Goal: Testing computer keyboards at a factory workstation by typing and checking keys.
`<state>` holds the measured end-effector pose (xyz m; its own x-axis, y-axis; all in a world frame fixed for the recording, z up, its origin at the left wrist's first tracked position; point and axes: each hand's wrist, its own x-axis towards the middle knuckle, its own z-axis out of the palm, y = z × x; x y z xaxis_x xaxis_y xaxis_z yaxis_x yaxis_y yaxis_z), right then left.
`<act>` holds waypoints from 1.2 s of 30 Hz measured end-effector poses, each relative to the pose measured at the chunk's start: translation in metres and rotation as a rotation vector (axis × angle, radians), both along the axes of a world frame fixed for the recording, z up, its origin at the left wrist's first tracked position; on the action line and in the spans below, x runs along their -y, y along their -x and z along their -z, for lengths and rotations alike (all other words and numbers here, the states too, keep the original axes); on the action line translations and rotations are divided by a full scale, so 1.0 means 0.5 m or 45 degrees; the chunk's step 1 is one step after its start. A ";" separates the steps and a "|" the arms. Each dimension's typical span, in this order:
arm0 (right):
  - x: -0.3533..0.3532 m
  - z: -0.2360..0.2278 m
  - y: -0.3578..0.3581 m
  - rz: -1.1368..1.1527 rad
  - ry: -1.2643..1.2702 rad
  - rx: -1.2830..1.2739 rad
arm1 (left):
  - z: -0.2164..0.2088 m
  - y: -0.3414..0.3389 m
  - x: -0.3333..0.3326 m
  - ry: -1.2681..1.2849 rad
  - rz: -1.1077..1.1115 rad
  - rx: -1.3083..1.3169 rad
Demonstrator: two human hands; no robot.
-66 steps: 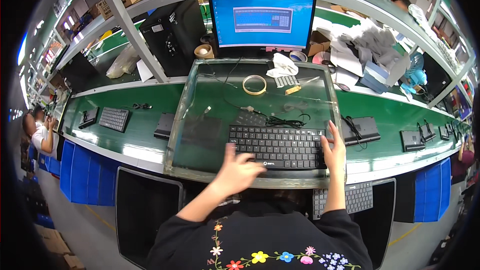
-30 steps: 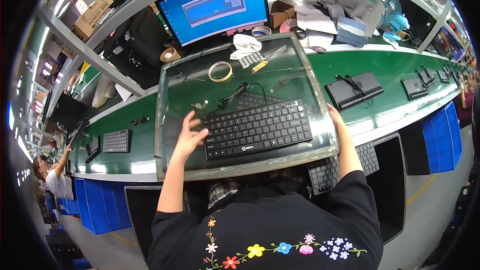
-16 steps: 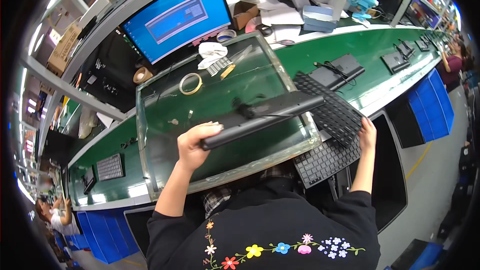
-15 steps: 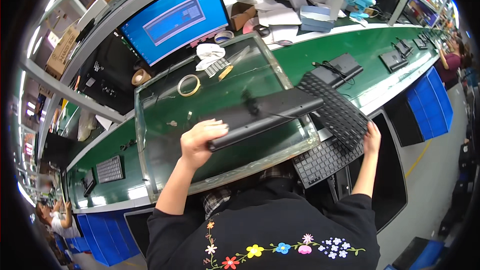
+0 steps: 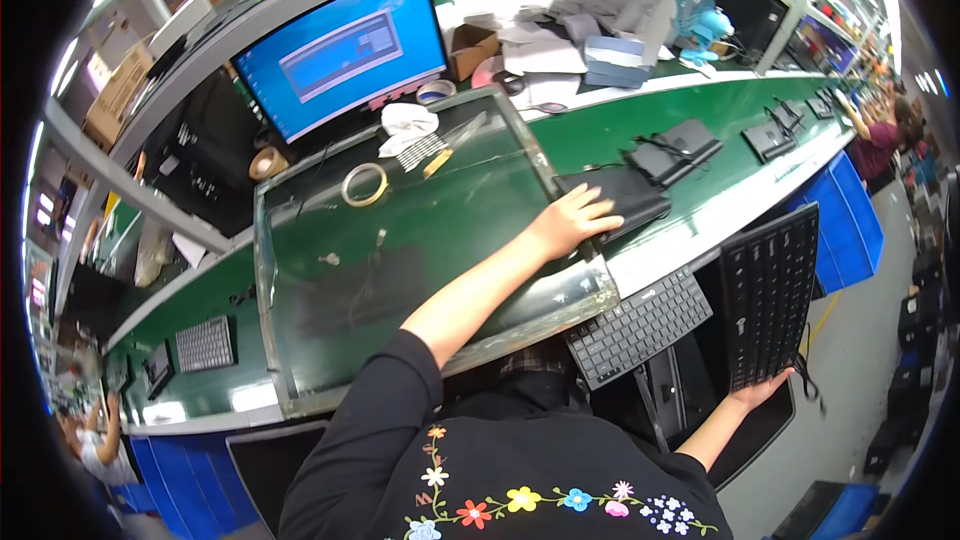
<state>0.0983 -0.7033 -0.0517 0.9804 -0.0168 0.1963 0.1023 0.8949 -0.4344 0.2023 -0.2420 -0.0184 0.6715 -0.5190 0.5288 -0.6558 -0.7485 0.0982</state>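
Note:
A black keyboard (image 5: 630,198) lies underside up on the green bench, just right of the glass-topped board (image 5: 400,270). My left hand (image 5: 575,222) reaches across the board, its fingers closed over the near-left end of that keyboard. Off the bench's front edge, my right hand (image 5: 765,390) grips a second black keyboard (image 5: 775,300) by its lower end. It stands nearly upright, keys facing left, with its cable (image 5: 812,380) dangling beside my fingers. Between my arms, another keyboard (image 5: 640,330) rests keys up below the bench edge.
Behind the board stands a lit monitor (image 5: 345,50). A tape roll (image 5: 364,184), white cloth (image 5: 408,128) and small connectors (image 5: 381,237) lie on the board. More cabled black keyboards (image 5: 678,150) line the bench rightward. A blue bin (image 5: 845,225) stands at the right.
My left hand has carried its keyboard right and set it down on the bench beyond the board. My right hand has swung the other keyboard outward and turned it upright.

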 end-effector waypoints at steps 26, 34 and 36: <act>-0.641 -0.153 0.039 -0.504 2.910 0.471 | -0.076 0.659 -0.368 0.813 -1.823 -0.671; -0.687 -0.101 0.010 0.210 2.733 0.631 | -0.049 0.499 -0.498 0.093 -1.516 -0.510; -0.693 -0.100 -0.022 -0.090 2.634 0.528 | -0.052 0.487 -0.518 0.094 -1.454 -0.630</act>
